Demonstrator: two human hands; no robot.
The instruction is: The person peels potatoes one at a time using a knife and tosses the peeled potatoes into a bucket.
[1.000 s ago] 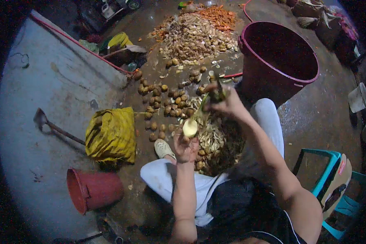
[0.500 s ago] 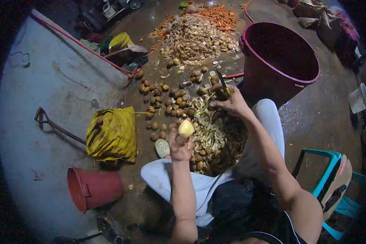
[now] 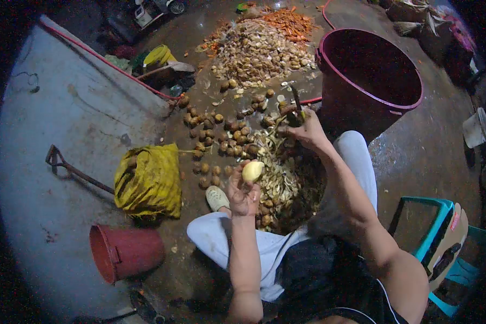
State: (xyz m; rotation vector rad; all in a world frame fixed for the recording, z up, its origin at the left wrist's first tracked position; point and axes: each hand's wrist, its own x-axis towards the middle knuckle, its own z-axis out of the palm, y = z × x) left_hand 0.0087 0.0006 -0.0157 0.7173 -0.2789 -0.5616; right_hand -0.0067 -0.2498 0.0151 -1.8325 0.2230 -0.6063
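Observation:
A peeled potato (image 3: 252, 171), pale yellow, rests in the curled fingers of my left hand (image 3: 243, 198). My right hand (image 3: 311, 132) is closed on a knife (image 3: 296, 99), whose dark blade points up and away from me. Below and between the hands lies a heap of potato peelings (image 3: 279, 181) on the floor. Several unpeeled brown potatoes (image 3: 237, 137) are scattered beyond my left hand, with a few more beside the peelings.
A big maroon tub (image 3: 356, 102) stands right of the knife. Farther off is a pile of pale pieces (image 3: 264, 51) with orange scraps (image 3: 291, 24). To the left are a yellow sack (image 3: 148, 183), a red bucket (image 3: 132, 251) and a low wall (image 3: 81, 135). A teal stool (image 3: 434, 205) stands at right.
The peeled potato has turned in my left hand and shifted slightly right. The knife in my right hand now points more upright.

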